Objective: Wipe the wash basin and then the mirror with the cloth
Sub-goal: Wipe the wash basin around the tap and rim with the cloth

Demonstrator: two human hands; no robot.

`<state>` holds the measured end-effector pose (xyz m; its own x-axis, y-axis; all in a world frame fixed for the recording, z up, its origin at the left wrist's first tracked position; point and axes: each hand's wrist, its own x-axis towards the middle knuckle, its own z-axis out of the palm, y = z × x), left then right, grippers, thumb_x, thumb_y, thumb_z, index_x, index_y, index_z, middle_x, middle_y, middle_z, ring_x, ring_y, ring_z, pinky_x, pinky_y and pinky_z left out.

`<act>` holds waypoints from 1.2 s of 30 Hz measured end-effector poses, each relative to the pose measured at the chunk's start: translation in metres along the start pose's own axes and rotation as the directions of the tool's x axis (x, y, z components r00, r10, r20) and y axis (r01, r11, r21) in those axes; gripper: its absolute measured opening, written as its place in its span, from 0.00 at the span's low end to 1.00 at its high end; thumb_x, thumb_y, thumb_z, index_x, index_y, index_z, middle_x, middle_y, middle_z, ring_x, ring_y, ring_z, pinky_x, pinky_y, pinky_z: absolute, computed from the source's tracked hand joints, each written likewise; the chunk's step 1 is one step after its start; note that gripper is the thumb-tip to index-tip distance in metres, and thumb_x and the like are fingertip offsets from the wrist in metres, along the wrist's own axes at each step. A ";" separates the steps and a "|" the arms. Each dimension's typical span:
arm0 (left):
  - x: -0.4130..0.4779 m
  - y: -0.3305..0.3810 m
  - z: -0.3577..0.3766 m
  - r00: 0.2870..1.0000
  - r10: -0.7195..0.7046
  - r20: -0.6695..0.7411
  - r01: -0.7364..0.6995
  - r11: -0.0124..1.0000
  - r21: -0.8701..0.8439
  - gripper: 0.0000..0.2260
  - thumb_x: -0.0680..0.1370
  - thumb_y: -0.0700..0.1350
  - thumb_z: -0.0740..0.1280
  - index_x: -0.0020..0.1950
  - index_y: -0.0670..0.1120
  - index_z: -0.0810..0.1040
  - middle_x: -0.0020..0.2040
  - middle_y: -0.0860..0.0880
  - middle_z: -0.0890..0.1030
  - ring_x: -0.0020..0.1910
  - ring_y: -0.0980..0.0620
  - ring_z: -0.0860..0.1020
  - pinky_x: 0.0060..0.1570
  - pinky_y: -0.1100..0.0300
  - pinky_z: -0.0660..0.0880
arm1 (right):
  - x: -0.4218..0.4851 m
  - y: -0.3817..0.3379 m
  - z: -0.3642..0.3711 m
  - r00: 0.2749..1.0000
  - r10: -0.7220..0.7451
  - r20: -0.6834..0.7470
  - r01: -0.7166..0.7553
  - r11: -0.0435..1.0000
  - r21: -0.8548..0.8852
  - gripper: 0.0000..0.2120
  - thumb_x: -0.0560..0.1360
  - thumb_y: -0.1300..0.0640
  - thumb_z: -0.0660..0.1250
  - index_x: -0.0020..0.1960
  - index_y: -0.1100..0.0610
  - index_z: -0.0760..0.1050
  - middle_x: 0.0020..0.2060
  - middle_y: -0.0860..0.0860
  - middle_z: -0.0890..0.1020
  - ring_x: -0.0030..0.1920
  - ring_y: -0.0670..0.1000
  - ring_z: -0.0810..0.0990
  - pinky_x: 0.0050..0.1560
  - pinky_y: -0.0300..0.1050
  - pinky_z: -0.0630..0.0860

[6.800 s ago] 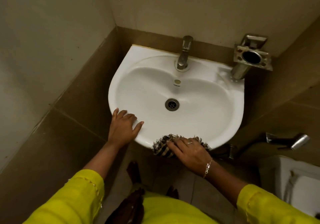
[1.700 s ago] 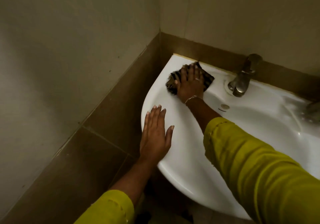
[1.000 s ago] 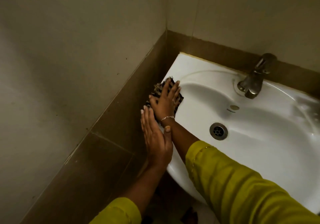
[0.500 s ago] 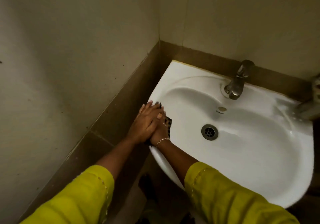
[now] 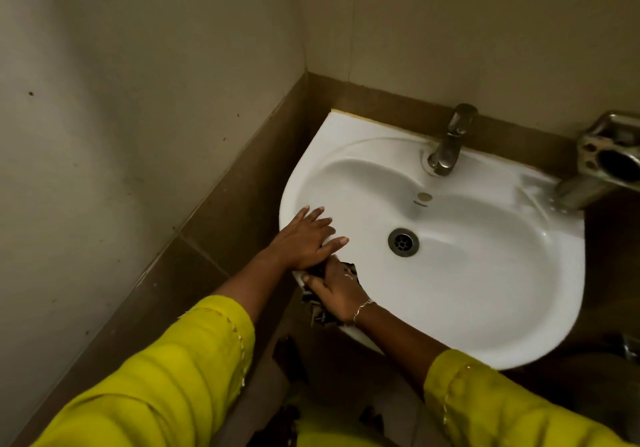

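Note:
The white wash basin (image 5: pixel 485 273) is fixed in a tiled corner, with a round metal drain (image 5: pixel 403 242) in its bowl. My right hand (image 5: pixel 337 291) presses the dark striped cloth (image 5: pixel 320 313) over the basin's front-left rim, fingers curled around it. My left hand (image 5: pixel 306 237) lies flat with fingers spread on the left rim, just above the right hand and partly overlapping it. Most of the cloth is hidden under my right hand. No mirror is in view.
A metal tap (image 5: pixel 450 142) stands at the back of the basin. A metal wall holder (image 5: pixel 609 159) sticks out at the right. Brown tiles and beige walls close in on the left and back. Another metal fitting (image 5: pixel 632 348) shows at the lower right edge.
My right hand has slid the cloth from the back-left corner down along the left rim to the front-left edge. My left hand stayed on the left rim, fingers now spread.

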<state>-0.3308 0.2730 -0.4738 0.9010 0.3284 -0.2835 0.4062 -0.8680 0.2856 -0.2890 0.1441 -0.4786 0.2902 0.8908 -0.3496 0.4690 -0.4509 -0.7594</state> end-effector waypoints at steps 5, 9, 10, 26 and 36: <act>0.004 0.017 0.009 1.000 -0.029 0.000 0.029 0.999 -0.023 0.26 0.80 0.60 0.47 0.69 0.45 0.68 0.73 0.45 0.63 0.75 0.50 0.51 0.72 0.52 0.40 | -0.029 0.015 -0.003 0.998 0.060 -0.006 -0.059 0.967 -0.249 0.31 0.77 0.38 0.46 0.74 0.55 0.56 0.70 0.61 0.62 0.70 0.61 0.62 0.70 0.52 0.61; 0.001 0.022 0.015 0.999 -0.026 -0.044 0.031 0.992 0.126 0.43 0.68 0.68 0.34 0.68 0.46 0.70 0.72 0.47 0.67 0.74 0.51 0.54 0.72 0.52 0.38 | -0.056 0.021 -0.008 1.000 0.006 0.003 -0.004 0.907 -0.422 0.31 0.77 0.39 0.45 0.74 0.56 0.55 0.66 0.58 0.68 0.63 0.59 0.70 0.62 0.52 0.68; 0.001 0.022 0.015 0.998 -0.029 -0.058 0.037 0.989 0.144 0.45 0.66 0.68 0.33 0.67 0.46 0.70 0.71 0.47 0.68 0.74 0.51 0.55 0.72 0.52 0.38 | -0.062 0.023 -0.011 1.000 0.002 0.024 0.009 0.904 -0.427 0.29 0.79 0.42 0.49 0.74 0.56 0.54 0.68 0.58 0.67 0.64 0.59 0.70 0.62 0.52 0.68; 0.004 0.021 0.018 0.998 -0.048 -0.031 0.055 0.955 0.292 0.47 0.64 0.70 0.33 0.67 0.45 0.69 0.69 0.49 0.70 0.73 0.51 0.59 0.72 0.51 0.43 | -0.135 0.113 -0.103 0.983 -0.150 0.103 0.182 0.797 -0.576 0.39 0.71 0.29 0.37 0.71 0.47 0.64 0.68 0.47 0.73 0.63 0.51 0.76 0.54 0.46 0.76; 0.005 0.019 0.023 0.997 -0.037 -0.061 0.053 0.959 0.280 0.46 0.64 0.70 0.34 0.66 0.45 0.70 0.69 0.49 0.71 0.72 0.51 0.59 0.72 0.52 0.42 | -0.126 0.179 -0.203 0.920 -0.225 0.321 0.392 0.566 -0.726 0.28 0.78 0.38 0.43 0.64 0.49 0.74 0.61 0.47 0.79 0.62 0.47 0.77 0.60 0.45 0.75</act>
<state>-0.3220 0.2496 -0.4906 0.8930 0.3825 -0.2372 0.3943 -0.9190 0.0025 -0.0727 -0.0600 -0.4589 -0.1066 0.9391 -0.3268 0.9843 0.0530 -0.1686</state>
